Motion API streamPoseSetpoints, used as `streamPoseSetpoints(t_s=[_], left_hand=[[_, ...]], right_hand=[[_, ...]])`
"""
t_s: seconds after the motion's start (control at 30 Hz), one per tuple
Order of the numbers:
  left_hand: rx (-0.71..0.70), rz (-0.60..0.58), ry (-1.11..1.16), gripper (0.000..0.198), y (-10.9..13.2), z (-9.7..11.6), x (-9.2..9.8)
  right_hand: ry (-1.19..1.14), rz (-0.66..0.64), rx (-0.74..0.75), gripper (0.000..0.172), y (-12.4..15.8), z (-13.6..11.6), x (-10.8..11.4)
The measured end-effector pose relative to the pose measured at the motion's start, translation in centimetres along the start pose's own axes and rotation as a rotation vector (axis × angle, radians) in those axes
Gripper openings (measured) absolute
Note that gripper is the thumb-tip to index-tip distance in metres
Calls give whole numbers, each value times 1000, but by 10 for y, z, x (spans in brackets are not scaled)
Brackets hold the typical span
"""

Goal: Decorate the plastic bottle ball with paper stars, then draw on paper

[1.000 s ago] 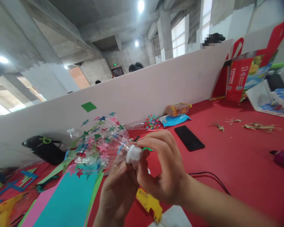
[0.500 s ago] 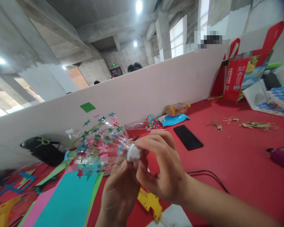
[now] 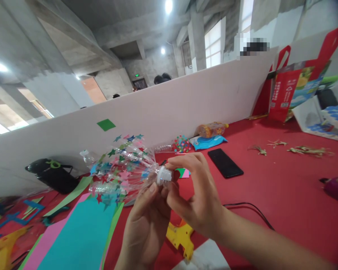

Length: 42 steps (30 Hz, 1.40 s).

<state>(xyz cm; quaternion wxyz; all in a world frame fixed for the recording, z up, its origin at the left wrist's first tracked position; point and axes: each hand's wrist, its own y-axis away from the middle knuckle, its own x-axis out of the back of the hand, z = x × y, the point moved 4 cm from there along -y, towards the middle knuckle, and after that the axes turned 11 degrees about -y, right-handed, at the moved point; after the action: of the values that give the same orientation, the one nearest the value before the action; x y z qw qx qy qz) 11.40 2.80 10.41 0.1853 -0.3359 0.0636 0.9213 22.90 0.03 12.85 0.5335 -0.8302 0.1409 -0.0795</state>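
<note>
Bottle (image 3: 124, 174) cut into star-covered strips, held up over the red table (image 3: 270, 187).
Left hand (image 3: 146, 221) fingers wrapped round its neck; right hand (image 3: 197, 202) fingers pinch the white cap (image 3: 163, 175). Strips look fully starred; yellow glue gun (image 3: 183, 238) lies beneath.

Concrete hall behind a white partition (image 3: 186, 101)
Above the partition, a grey ceiling (image 3: 115, 22) with lights (image 3: 168, 5), a pillar (image 3: 197, 37) beside bright windows (image 3: 214, 45); below it, a red table (image 3: 284, 180).

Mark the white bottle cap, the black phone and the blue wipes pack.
white bottle cap (image 3: 163, 175), head view, its side
black phone (image 3: 225, 163), head view, middle of screen
blue wipes pack (image 3: 210, 142), head view, middle of wrapper
</note>
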Motion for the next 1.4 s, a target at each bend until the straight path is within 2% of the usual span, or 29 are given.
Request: streamPoseSetpoints(t_s=[0.27, 0.5, 0.7, 1.0, 1.17, 1.4], left_hand=[[-24, 13, -35, 19, -1, 1, -4], [-7, 137, -41, 18, -2, -2, 5], [29, 110, -31, 18, -7, -5, 5], [123, 329, -9, 18, -14, -11, 14], [108, 308, 42, 16, -14, -16, 13], [76, 282, 49, 14, -7, -16, 7]], right_hand=[[-17, 6, 7, 41, 1, 0, -1], [-24, 17, -11, 44, 2, 3, -3], [-6, 32, -75, 50, 5, 15, -5], [-17, 68, -282, 49, 20, 44, -16], [-97, 82, -351, 49, 31, 53, -21], [-167, 124, -376, 45, 34, 51, -22]])
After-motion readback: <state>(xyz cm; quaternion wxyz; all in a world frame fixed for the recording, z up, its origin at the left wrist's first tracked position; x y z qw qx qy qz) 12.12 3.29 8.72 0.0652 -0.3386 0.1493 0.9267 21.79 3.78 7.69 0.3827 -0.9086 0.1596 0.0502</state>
